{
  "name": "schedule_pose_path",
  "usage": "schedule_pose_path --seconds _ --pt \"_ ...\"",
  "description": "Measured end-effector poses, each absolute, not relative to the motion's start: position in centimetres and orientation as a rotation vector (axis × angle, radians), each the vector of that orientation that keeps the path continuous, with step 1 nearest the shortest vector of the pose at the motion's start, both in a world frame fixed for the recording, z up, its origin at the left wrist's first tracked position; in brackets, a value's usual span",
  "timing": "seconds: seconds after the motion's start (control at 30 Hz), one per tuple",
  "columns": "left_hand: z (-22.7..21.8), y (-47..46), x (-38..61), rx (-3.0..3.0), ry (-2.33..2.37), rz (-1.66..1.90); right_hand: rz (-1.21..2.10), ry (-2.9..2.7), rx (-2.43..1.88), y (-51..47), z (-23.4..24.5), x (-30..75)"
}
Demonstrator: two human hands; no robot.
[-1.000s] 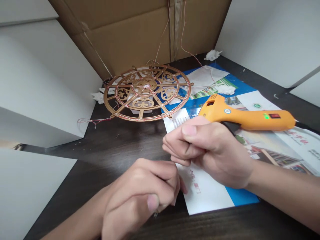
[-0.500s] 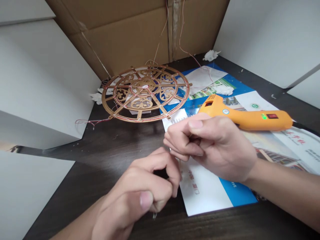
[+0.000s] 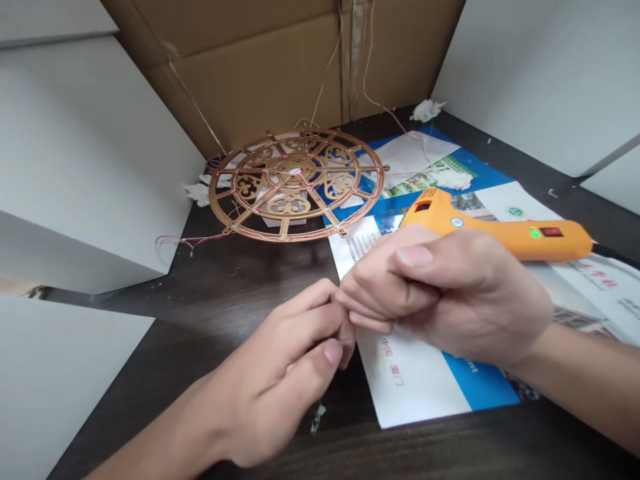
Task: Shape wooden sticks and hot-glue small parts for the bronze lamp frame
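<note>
My left hand (image 3: 280, 373) and my right hand (image 3: 450, 293) meet fingertip to fingertip above the dark table (image 3: 240, 293), just in front of me. Both are pinched closed, and whatever lies between the fingers is too small to make out. An orange glue gun (image 3: 500, 230) lies on its side right behind my right hand, with a green light and a red switch showing. A round gold ornamental wheel (image 3: 296, 183) with thin copper wire wound around it stands farther back, beyond my hands.
Printed blue-and-white sheets (image 3: 415, 380) lie under my right hand and the glue gun. A cardboard box (image 3: 280, 67) stands at the back, with thin wires hanging down it. White panels (image 3: 75, 173) wall both sides. White scraps (image 3: 425, 109) lie near the back; a small fleck (image 3: 317, 419) lies below my left hand.
My left hand rose and uncurled from a fist into a pinch, coming up to touch my right hand's fingertips. My right hand shifted slightly right and lower. A small fleck now shows on the table.
</note>
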State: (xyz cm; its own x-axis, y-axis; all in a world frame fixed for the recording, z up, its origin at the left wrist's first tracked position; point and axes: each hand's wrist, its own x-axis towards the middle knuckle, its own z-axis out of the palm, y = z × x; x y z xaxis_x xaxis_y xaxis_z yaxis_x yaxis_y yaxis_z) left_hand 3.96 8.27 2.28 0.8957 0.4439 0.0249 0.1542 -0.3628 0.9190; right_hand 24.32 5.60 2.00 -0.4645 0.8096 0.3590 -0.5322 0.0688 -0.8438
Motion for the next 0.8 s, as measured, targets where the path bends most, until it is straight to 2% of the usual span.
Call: schedule_pose_path --seconds 0.2,0.43,0.6,0.8 --pt "2.6 8.2 4.3 2.303 0.612 0.286 1.609 -1.360 -0.390 5.3 2.2 24.6" --pt "2.1 9.1 4.0 2.399 0.703 0.283 1.314 -1.511 -0.581 5.5 2.4 24.7" --pt "2.1 9.2 4.1 2.365 0.692 0.270 1.430 -1.252 -0.624 5.1 3.1 24.9" --pt "1.9 9.0 4.0 2.385 0.670 0.210 1.567 -1.057 -0.382 5.1 3.1 24.7"
